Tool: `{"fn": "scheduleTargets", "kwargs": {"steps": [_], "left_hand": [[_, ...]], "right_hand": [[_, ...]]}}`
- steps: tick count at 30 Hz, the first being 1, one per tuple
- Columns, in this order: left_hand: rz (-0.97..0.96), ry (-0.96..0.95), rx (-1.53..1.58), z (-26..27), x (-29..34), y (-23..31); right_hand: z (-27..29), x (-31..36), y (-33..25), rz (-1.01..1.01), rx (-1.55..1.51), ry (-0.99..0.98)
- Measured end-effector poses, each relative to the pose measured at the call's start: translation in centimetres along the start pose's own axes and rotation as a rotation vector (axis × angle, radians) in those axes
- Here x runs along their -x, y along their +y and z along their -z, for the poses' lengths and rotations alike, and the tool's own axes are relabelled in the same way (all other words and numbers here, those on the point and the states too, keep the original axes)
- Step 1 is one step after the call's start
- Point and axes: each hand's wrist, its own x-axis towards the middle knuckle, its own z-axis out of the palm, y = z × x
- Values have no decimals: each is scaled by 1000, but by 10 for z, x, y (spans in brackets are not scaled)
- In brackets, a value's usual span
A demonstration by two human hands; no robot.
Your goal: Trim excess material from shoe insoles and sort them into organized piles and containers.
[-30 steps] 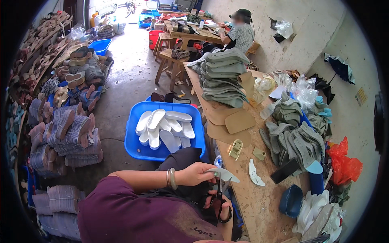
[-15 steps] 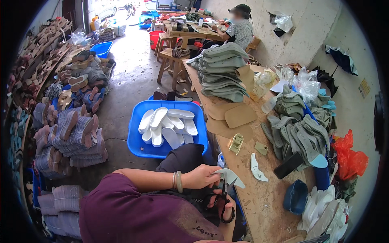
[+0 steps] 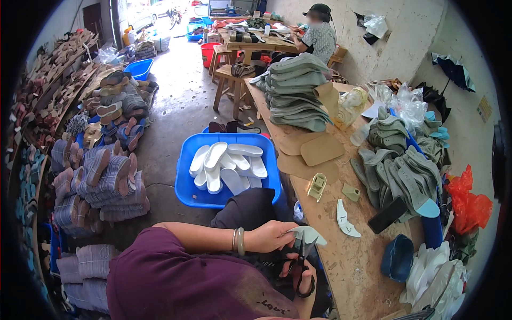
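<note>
The pale piece point(image 3: 313, 236) is just beside the worktop's point(image 3: 349, 266) left edge, its tip pointing right. The left arm reaches across from the left, elbow bent and forearm almost level (two bracelets point(image 3: 241, 242) ring the wrist). The left hand point(image 3: 270, 236) pinches the near end of the piece between thumb and fingers, so the piece juts out beyond the fingertips. Below it, the right hand point(image 3: 303, 274), its forearm rising from below, is curled round the handles of black scissors point(image 3: 305, 290). Their blades point up at the piece; whether they bite into it, I cannot tell.

On the floor off the worktop's left edge, a blue basin point(image 3: 182, 166) holds a loose heap of white soles point(image 3: 215, 156), several overlapping. Toward the worktop's right edge is a dark blue tub point(image 3: 397, 260), its contents too dark to tell.
</note>
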Motion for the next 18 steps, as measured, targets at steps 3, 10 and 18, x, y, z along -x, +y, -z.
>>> {"fn": "scheduleTargets", "kwargs": {"steps": [3, 10, 18], "left_hand": [[-54, -5, -91, -2, -2, 1], [214, 110, 193, -11, -4, -6], [130, 152, 217, 11, -22, 22]], "right_hand": [[3, -1, 3, 47, -40, -26], [18, -16, 1, 290, -188, -26], [3, -21, -23, 112, -27, -108]]}}
